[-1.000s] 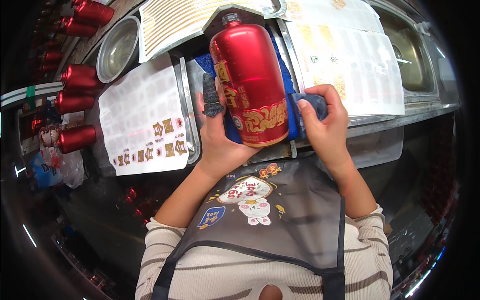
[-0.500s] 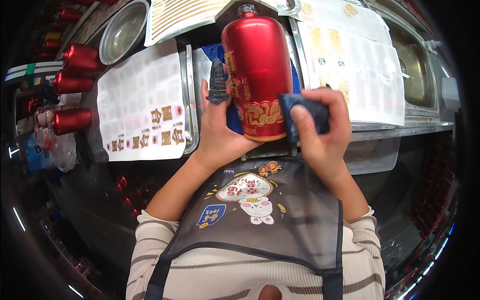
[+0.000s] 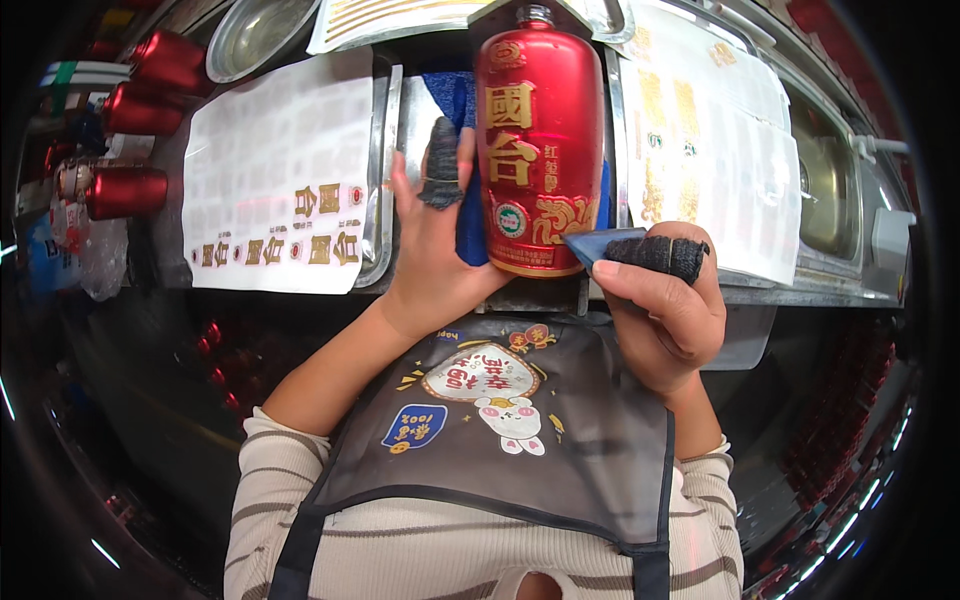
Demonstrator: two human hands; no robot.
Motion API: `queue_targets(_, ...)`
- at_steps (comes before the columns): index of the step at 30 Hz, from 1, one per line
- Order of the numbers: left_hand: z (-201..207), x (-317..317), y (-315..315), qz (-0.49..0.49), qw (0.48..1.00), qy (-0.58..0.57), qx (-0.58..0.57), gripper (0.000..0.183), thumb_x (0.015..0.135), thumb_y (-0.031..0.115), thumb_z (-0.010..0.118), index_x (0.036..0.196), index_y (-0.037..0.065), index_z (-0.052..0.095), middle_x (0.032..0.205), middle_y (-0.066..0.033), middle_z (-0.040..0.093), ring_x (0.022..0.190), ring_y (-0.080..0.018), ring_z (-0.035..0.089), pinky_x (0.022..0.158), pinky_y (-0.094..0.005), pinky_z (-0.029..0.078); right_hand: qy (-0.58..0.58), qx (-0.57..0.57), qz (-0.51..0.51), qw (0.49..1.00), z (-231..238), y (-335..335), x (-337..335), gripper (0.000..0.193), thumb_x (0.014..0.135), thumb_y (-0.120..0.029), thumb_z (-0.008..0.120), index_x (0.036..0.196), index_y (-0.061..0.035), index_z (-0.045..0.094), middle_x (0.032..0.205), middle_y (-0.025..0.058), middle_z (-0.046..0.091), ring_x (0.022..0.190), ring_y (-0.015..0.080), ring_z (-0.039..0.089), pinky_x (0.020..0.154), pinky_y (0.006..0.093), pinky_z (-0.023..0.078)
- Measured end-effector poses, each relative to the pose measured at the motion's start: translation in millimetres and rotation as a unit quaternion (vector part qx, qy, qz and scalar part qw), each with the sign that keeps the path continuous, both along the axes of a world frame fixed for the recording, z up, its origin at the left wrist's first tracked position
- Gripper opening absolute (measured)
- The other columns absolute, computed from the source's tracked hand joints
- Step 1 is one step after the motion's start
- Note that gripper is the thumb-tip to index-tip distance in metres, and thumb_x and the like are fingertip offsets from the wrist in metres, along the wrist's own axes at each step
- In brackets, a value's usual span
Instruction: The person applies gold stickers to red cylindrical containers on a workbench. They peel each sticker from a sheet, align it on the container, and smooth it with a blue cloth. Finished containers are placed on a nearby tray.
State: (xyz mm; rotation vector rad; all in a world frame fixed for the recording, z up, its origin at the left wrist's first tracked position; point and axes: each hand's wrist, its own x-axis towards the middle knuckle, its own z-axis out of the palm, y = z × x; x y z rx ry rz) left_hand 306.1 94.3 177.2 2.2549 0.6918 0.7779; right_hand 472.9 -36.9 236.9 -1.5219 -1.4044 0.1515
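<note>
A glossy red bottle [image 3: 545, 130] with gold characters, a green-and-white round emblem and a gold pattern low down lies in front of me, its neck pointing away. My left hand [image 3: 437, 240] is at its lower left, thumb against the base and the other fingers spread apart; a dark fabric sleeve covers one finger. My right hand [image 3: 665, 310] pinches a flat blue scraper [image 3: 600, 243], whose pointed corner meets the gold pattern near the bottle's lower right. A dark fabric sleeve wraps my right index finger too.
White sheets of gold decals [image 3: 280, 180] lie on a metal tray at left; more decal sheets [image 3: 700, 150] lie at right beside a metal basin [image 3: 830, 170]. A metal bowl [image 3: 258, 40] and several red bottles [image 3: 145, 108] stand far left. Blue cloth [image 3: 470, 230] lies under the bottle.
The bottle has turned so its large gold characters face up, and it sits further right in view. My right hand has tilted the scraper, showing its thin edge and corner.
</note>
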Motion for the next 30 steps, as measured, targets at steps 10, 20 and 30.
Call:
queue_targets(10,10,-1,-4,0.026,0.998,-0.009,0.055,0.095,0.07,0.025,0.085,0.148,0.0,0.036,0.147,-0.0229,0.046,0.142,-0.0392,0.037,0.116,-0.0614,0.006,0.042,0.003,-0.104,0.994,-11,8,-12,0.038,0.066,0.012,0.08,0.098,-0.0079,0.074,0.086,0.0083,0.064,0.077,0.0227,0.059,0.068,0.0305,0.049)
queue_targets(20,24,13,-1,-0.036,0.996,-0.062,0.054,0.069,0.07,0.021,0.082,0.133,0.004,0.058,0.143,-0.0173,0.053,0.142,-0.0288,0.042,0.119,-0.0592,0.008,-0.037,0.005,-0.04,0.998,-2,7,-12,0.037,0.068,0.012,0.081,0.098,-0.0059,0.072,0.086,0.0085,0.063,0.078,0.0223,0.06,0.068,0.0306,0.049)
queue_targets(30,48,4,13,-0.114,0.992,-0.045,0.03,0.087,0.074,0.035,0.082,0.144,-0.002,0.044,0.146,-0.0169,0.051,0.143,-0.0294,0.039,0.117,-0.0622,0.003,-0.033,-0.007,-0.014,0.999,2,10,-3,0.036,0.065,0.011,0.083,0.097,-0.006,0.075,0.085,0.0084,0.061,0.075,0.0239,0.062,0.07,0.031,0.052)
